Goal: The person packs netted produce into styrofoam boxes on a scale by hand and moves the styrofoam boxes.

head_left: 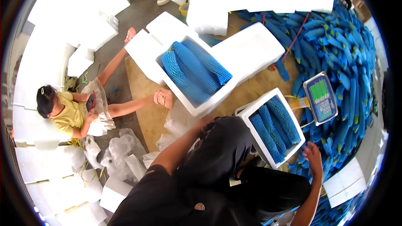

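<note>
My right hand (312,155) is held beside the lower right corner of a small white foam box (272,163), fingers apart and holding nothing. That box has several blue net-wrapped pieces (269,132) in it and stands next to a scale with a lit green display (320,98). My left hand (205,122) is near my knee, just below a larger white foam box (200,109); its fingers are mostly hidden. Blue net-wrapped pieces (193,71) lie inside the larger box too.
A large heap of blue-wrapped pieces (335,46) fills the right side. White foam boxes (251,50) stand at the top and left. A person in a yellow top (67,111) sits at the left, legs stretched toward the boxes. Clear plastic bags (123,152) lie below.
</note>
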Demonstrator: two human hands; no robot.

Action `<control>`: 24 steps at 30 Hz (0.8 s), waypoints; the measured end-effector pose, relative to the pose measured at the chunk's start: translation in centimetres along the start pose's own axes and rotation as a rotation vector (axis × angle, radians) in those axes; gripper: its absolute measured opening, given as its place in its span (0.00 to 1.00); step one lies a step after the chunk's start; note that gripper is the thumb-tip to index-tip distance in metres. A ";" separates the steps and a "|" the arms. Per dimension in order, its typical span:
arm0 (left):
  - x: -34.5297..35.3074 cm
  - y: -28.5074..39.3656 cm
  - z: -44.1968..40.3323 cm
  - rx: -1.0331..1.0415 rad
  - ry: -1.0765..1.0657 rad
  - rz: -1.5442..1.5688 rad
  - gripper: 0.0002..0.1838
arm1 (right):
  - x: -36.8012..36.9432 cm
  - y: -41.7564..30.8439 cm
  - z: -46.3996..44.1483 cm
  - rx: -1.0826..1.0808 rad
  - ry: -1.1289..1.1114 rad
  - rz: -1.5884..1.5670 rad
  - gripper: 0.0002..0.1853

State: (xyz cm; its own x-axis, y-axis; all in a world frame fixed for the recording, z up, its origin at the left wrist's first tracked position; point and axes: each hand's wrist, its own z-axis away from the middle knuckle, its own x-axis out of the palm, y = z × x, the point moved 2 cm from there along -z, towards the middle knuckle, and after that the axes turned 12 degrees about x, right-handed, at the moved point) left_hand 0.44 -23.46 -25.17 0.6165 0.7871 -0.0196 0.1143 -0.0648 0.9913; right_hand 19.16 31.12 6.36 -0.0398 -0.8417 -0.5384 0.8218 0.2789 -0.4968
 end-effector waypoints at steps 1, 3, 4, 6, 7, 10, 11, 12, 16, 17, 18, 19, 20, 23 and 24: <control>-0.3 1.3 0.3 -0.060 -0.010 0.012 0.19 | 0.3 -0.3 0.6 -0.007 -0.009 0.049 0.32; -1.2 4.2 1.2 -0.183 -0.034 0.036 0.18 | 0.6 0.3 1.3 -0.057 -0.027 0.086 0.32; -1.9 6.0 1.5 -0.242 -0.048 0.047 0.18 | 0.5 0.7 1.7 -0.077 -0.028 0.111 0.32; -4.7 10.7 2.4 -0.360 -0.331 -0.193 0.19 | 0.2 1.5 2.2 -0.064 -0.046 0.103 0.31; -7.1 12.7 3.4 -0.437 -0.429 -0.240 0.18 | -0.1 2.1 2.4 -0.029 -0.060 0.067 0.30; -18.4 16.2 8.1 -0.816 -0.311 -0.246 0.16 | -1.1 3.2 2.7 0.093 -0.025 -0.021 0.29; -23.5 13.1 10.8 -0.744 -0.011 -0.029 0.11 | -1.3 3.5 2.9 0.139 0.000 -0.049 0.30; -26.4 15.0 8.9 -0.660 0.132 -0.299 0.11 | -1.5 3.9 2.8 0.172 0.010 -0.074 0.30; -34.0 23.0 -1.5 -0.293 0.588 -1.040 0.13 | -2.2 5.5 2.1 0.271 0.039 -0.136 0.31; -35.7 23.0 -4.3 -0.187 0.605 -0.963 0.15 | -2.1 5.9 1.7 0.287 0.043 -0.144 0.31; -38.0 21.2 -6.9 -0.129 0.577 -1.059 0.16 | -2.1 6.0 1.7 0.286 0.070 -0.114 0.32; -39.9 19.2 -9.2 -0.070 0.547 -1.152 0.18 | -2.2 6.3 1.7 0.299 0.067 -0.096 0.32; -40.9 18.7 -11.3 -0.059 0.460 -1.235 0.19 | -2.3 6.5 1.7 0.314 0.065 -0.079 0.32; -41.9 17.3 -16.7 -0.141 0.160 -1.384 0.22 | -2.7 6.8 2.1 0.354 0.109 -0.099 0.30; -41.8 17.7 -18.4 -0.246 0.045 -1.372 0.23 | -3.2 7.7 2.1 0.366 0.126 -0.112 0.29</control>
State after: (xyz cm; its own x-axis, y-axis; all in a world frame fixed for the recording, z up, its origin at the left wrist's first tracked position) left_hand -37.57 -46.21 -4.41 0.0989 0.1532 -0.9832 0.4588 0.8698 0.1816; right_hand 26.81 34.97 5.68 -0.1919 -0.7878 -0.5853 0.9555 -0.0138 -0.2946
